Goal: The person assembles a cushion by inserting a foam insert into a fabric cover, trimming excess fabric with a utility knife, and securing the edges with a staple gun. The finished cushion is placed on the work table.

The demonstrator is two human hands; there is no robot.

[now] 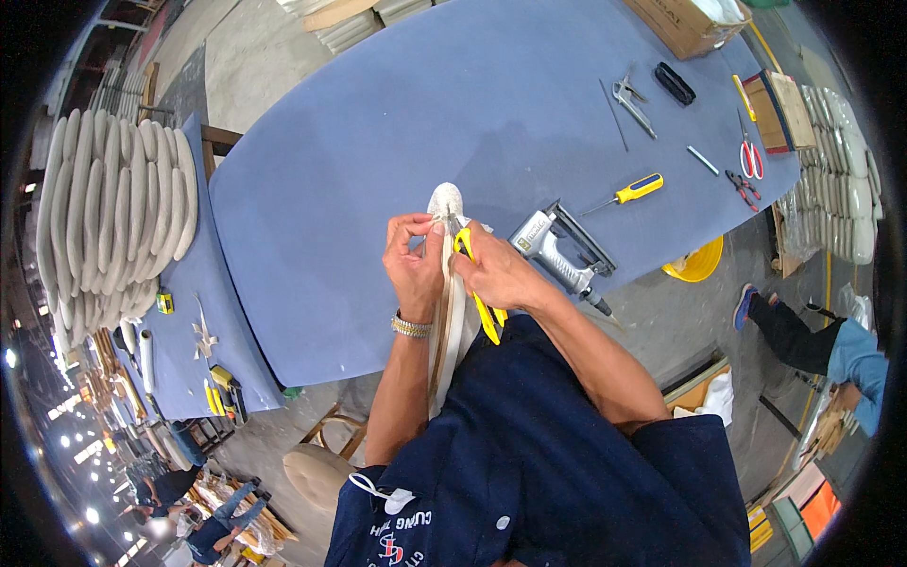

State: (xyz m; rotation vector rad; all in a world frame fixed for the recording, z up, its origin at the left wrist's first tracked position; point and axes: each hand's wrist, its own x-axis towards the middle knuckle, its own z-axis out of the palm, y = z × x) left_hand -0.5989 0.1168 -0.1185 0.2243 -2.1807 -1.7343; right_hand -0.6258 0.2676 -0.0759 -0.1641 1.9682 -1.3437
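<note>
A narrow padded piece (446, 199) covered in light grey fabric, with a rounded far end, runs back toward my body and shows a brown wooden strip. My left hand (416, 262), with a metal watch at its wrist, pinches the loose fabric edge near that end. Yellow-handled pliers (490, 317) are gripped in my right hand (491, 267). Their narrow grey jaws are at the fabric beside my left fingertips; my fingers partly hide where they meet it. Just right of my right hand, a silver staple gun (553, 250) lies on the blue-covered table (321, 217).
On the table's right side lie a yellow screwdriver (640, 188), red-handled scissors (751, 159), red-black pliers (743, 190) and a silver clamp-like tool (633, 107). A cardboard box (685, 28) stands at the far edge. Grey padded pieces (118, 203) are stacked left. Another person (831, 348) is at right.
</note>
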